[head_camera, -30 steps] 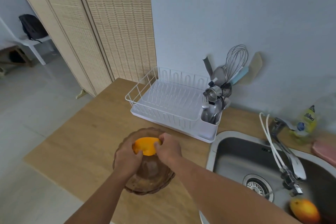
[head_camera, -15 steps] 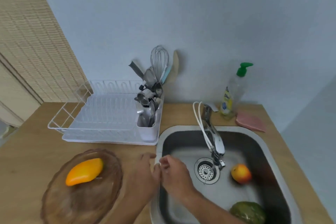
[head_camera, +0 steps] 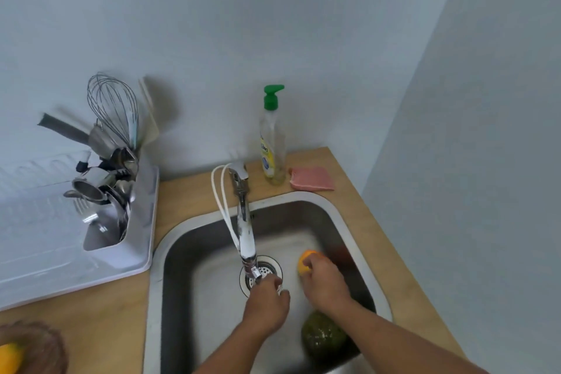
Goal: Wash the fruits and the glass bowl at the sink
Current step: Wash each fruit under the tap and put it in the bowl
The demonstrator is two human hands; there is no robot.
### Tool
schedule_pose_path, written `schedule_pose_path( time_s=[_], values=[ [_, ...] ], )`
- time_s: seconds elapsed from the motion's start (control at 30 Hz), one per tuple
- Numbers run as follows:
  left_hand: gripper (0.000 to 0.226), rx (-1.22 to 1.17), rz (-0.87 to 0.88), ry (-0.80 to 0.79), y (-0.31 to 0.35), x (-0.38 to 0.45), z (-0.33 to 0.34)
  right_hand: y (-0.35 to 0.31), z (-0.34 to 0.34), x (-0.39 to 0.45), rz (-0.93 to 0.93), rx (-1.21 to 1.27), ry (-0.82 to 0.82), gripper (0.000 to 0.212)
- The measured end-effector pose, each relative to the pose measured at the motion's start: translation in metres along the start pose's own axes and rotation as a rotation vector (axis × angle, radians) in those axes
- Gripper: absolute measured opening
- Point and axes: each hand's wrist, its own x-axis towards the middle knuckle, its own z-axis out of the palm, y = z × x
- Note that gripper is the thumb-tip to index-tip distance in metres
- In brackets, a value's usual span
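Inside the steel sink (head_camera: 158, 276), my right hand (head_camera: 324, 281) closes around an orange-red fruit (head_camera: 305, 261) on the basin floor, right of the drain. My left hand (head_camera: 267, 304) hovers under the faucet tip (head_camera: 253, 270), fingers curled, holding nothing I can see. A dark green fruit (head_camera: 321, 337) lies in the sink just below my right wrist. At the bottom left corner, the brown glass bowl (head_camera: 45, 343) rests on the counter with a yellow-orange mango (head_camera: 9, 358) in it, both cut off by the frame edge.
A white dish rack (head_camera: 60, 252) with a utensil holder full of a whisk and cutlery stands left of the sink. Behind the sink are a dish soap bottle (head_camera: 271, 143) and a pink sponge (head_camera: 312, 177). Walls close in at the back and right.
The view swung right from the bowl to the sink. Both hands left the mango in the bowl and moved into the basin; my right hand took hold of the orange-red fruit.
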Motion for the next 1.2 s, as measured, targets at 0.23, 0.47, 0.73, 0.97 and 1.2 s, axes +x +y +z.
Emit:
schedule_pose_path(
  time_s=[0.23,0.47,0.73,0.97,1.2],
  values=[
    [0.041,-0.024,-0.099,-0.071,0.027,0.045,0.011,0.002,-0.011,0.039,0.061,0.019,-0.081,0.055],
    [0.034,-0.333,-0.208,-0.095,0.027,0.057,0.028,0.011,0.016,0.031,0.281,0.246,-0.089,0.04],
    [0.026,-1.102,-0.5,-0.041,0.002,0.028,0.007,-0.021,0.024,0.003,0.116,0.388,-0.011,0.024],
    [0.058,-1.433,-0.489,-0.072,-0.023,-0.001,-0.01,-0.083,0.036,-0.026,-0.105,0.183,-0.145,0.015],
    [0.042,-1.488,-0.493,-0.057,-0.034,-0.009,-0.014,-0.116,0.041,0.021,0.032,0.225,-0.366,0.034]
  ],
)
